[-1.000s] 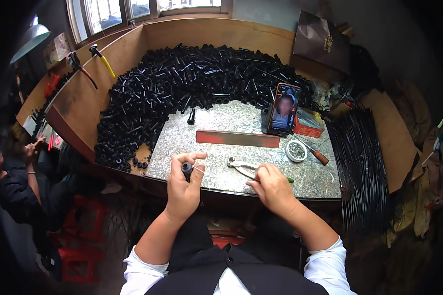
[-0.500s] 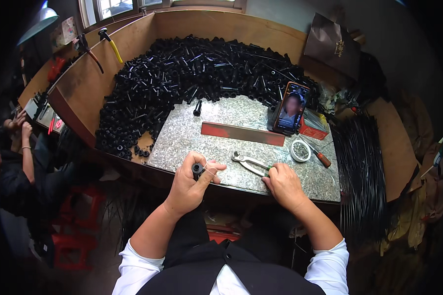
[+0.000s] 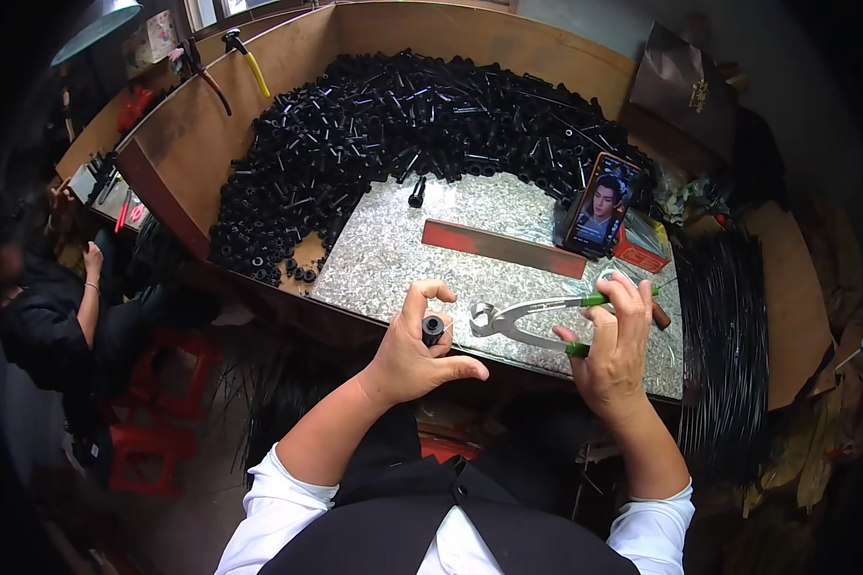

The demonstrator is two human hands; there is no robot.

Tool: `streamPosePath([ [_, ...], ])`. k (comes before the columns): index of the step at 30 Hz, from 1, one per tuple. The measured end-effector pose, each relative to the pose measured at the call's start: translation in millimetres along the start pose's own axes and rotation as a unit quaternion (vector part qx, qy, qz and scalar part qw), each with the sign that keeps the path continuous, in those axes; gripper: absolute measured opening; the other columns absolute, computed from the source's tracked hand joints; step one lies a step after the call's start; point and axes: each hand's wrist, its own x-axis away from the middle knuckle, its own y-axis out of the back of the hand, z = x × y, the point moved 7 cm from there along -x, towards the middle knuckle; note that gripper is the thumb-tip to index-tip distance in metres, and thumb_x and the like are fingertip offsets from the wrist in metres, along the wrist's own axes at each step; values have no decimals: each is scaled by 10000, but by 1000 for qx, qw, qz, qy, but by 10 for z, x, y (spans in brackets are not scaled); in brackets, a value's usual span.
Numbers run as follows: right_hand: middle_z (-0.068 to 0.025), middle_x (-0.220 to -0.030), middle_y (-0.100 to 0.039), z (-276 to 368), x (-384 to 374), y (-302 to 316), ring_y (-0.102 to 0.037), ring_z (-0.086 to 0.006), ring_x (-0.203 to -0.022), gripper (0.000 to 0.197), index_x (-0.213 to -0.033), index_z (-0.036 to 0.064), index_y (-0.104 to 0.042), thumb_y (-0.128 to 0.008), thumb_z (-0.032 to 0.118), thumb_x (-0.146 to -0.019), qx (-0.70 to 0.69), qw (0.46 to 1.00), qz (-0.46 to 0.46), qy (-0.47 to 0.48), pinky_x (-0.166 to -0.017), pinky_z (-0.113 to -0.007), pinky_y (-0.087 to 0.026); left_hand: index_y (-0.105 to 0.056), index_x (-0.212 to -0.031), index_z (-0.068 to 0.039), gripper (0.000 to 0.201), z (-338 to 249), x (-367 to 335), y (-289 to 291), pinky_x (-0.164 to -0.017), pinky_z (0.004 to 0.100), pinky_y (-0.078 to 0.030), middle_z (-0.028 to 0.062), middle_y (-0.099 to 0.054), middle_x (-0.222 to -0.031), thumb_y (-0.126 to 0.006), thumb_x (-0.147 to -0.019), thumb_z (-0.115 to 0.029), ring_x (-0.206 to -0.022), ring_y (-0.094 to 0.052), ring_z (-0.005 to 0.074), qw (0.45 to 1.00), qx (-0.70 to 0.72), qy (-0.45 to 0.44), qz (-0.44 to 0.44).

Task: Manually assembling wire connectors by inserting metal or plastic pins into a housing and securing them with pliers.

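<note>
Our left hand [image 3: 399, 362], thumb apart, clasps a black hollow cylinder [image 3: 433, 331]; our right hand [image 3: 614, 374] grips green-handled steel pincers [image 3: 510, 318] near the speckled grey table's [image 3: 364, 278] front edge.

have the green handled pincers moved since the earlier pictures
Yes: the head of the pincers has shifted away from the long red bar, toward the picture's bottom; the right hand holds them open.
</note>
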Motion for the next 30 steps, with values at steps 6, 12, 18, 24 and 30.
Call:
streamPosePath([
  [6, -176, -1272, -427, 78, 34, -81, -413, -383, -1250, 442, -1081, 29, -496, -743, 151, -735, 62, 997, 19, 49, -1086, -643, -169, -365, -1161, -70, 713, 87, 22, -100, -545, 168, -346, -53, -494, -628, -859, -676, -239, -551, -413, 16, 1000, 7, 22, -12],
  [12, -169, -1193, -462, 68, 92, -130, -458, -367, -1178, 367, -1009, 29, -493, -720, 91, -728, -12, 997, 72, 24, -1052, -625, -252, -528, -1014, -37, 455, -13, -8, -160, -594, 196, -441, 28, -619, -800, -832, -705, -175, -634, -518, 54, 996, 14, -25, -82],
  [18, -143, -1042, -525, 89, 164, -25, -534, -320, -987, 301, -875, 49, -475, -729, 142, -742, 31, 998, 13, 50, -900, -507, -391, -588, -900, -25, 375, -29, -5, -130, -612, 224, -437, 26, -586, -793, -847, -678, -181, -664, -491, 80, 994, -25, -31, -102],
  [24, -110, -827, -558, 123, 324, -83, -546, -254, -695, 260, -748, 59, -486, -679, 225, -803, -41, 992, 90, 81, -622, -363, -447, -607, -914, -32, 473, -20, 27, -100, -621, 203, -394, -16, -544, -778, -865, -638, -316, -673, -462, 57, 998, 7, 9, -56],
  [30, -82, -653, -612, 317, 794, -439, -628, -178, -561, 188, -919, 10, -501, -648, 119, -874, -563, 593, 505, -277, -503, -284, -485, -653, -874, -17, 579, -9, 74, -151, -571, 204, -370, -13, -563, -733, -862, -549, -449, -621, -451, 55, 997, 58, 9, 43],
])
